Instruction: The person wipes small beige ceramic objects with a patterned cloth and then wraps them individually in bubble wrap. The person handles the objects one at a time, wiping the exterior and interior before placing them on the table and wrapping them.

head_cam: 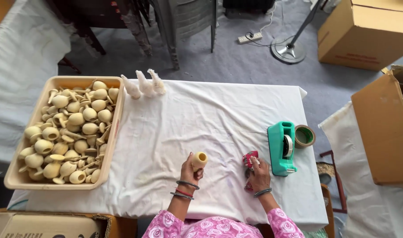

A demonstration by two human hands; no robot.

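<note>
Your left hand (190, 169) grips an upright pale wooden piece (199, 159); your right hand (258, 172), well apart, pinches red fabric (249, 159).

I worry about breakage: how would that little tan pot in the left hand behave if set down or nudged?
The tan pot in the left hand looks hollow and round-bellied, so probably light and apt to roll. It looks like unglazed clay, so likely brittle, though the white cloth might cushion it.

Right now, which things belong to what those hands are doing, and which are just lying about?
In use: pale round wooden piece in left hand; red patterned scrap under right hand; green tape dispenser; beige tray of wooden pieces.
Lying about: brown cardboard boxes; fan stand.
</note>
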